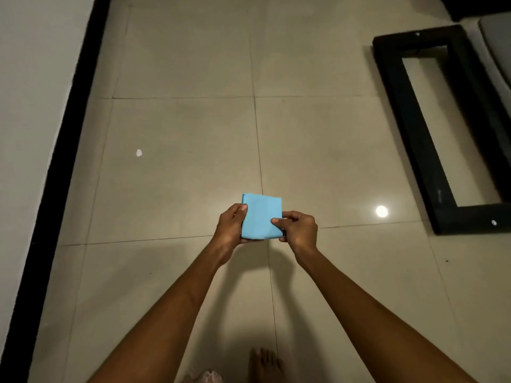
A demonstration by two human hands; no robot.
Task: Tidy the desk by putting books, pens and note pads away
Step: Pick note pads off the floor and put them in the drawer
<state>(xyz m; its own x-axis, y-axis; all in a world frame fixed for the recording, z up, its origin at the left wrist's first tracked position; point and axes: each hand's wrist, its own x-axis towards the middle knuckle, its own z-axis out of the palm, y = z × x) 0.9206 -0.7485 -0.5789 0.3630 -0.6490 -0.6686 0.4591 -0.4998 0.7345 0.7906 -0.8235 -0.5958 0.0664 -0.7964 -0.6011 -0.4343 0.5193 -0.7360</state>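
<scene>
Progress is hard to judge, since no counter, books or pens are shown. One blue note pad is held above the tiled floor, well clear of it, by both hands: the left hand is curled round its left edge, thumb on top, and the right hand pinches its right edge. The pad is thus judged to be mid-carry, not yet put away. A black frame lies on the floor to the right.

Note pad between left hand and right hand
</scene>
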